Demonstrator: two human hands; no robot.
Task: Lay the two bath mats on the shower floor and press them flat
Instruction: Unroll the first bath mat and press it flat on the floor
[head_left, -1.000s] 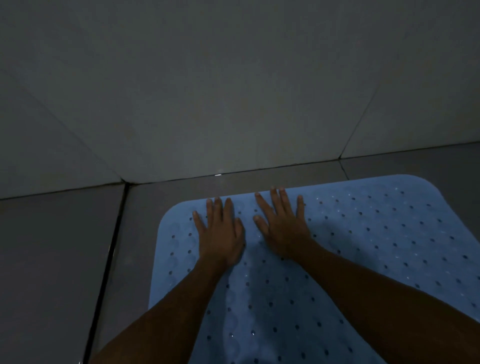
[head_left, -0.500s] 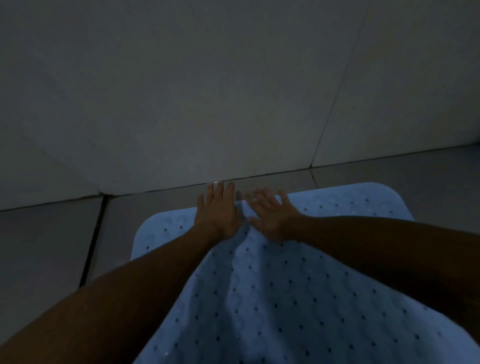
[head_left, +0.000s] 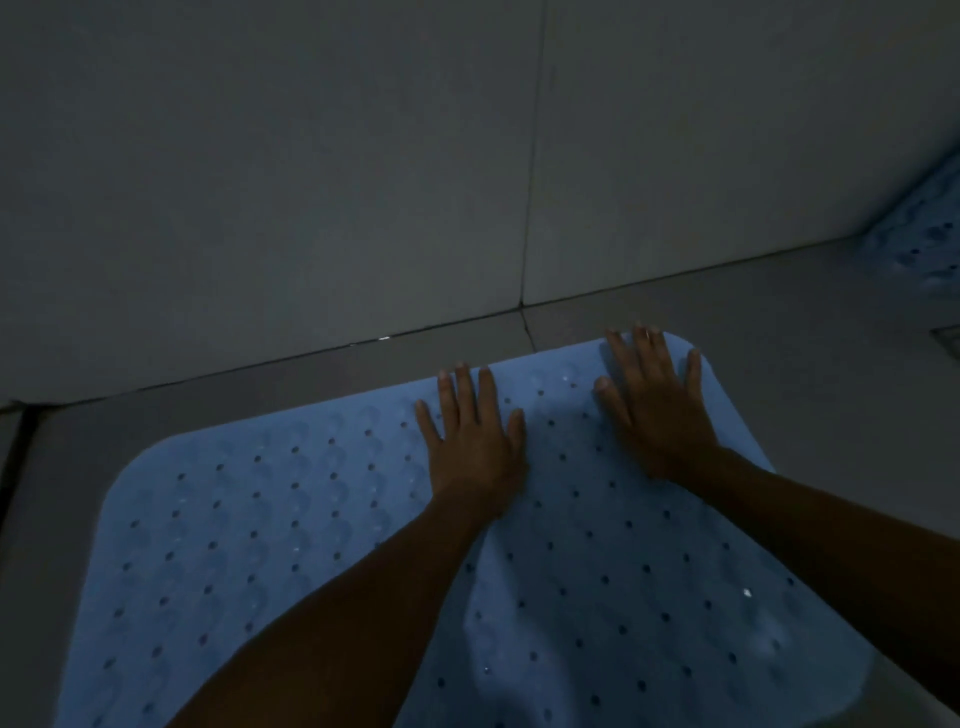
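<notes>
The tiled wall (head_left: 311, 182) stands beyond both hands' fingertips, with one vertical joint running down to the floor line just ahead of the gap between the hands. The shower floor (head_left: 805, 374) shows as a bare grey strip between the wall and the fingertips and widens to open room out to the right of the right hand.

The blue bath mat (head_left: 270, 545) lies flat on the floor under both hands. It is dotted with small dark holes. Most of its surface spreads to the left of the left hand and back toward the person. Its far edge runs just ahead of the fingertips, and its rounded far corner sits just beside the right hand's little finger.

A second blue mat (head_left: 930, 244) is partly in view at the frame's edge, well apart to the far right of the right hand; whether it lies flat cannot be told.

The left hand (head_left: 475, 441) presses palm down on the mat, fingers straight and slightly spread. The right hand (head_left: 657, 410) does likewise, fingers spread, fingertips at the mat's far edge.

No writing is legible in the dim light.
</notes>
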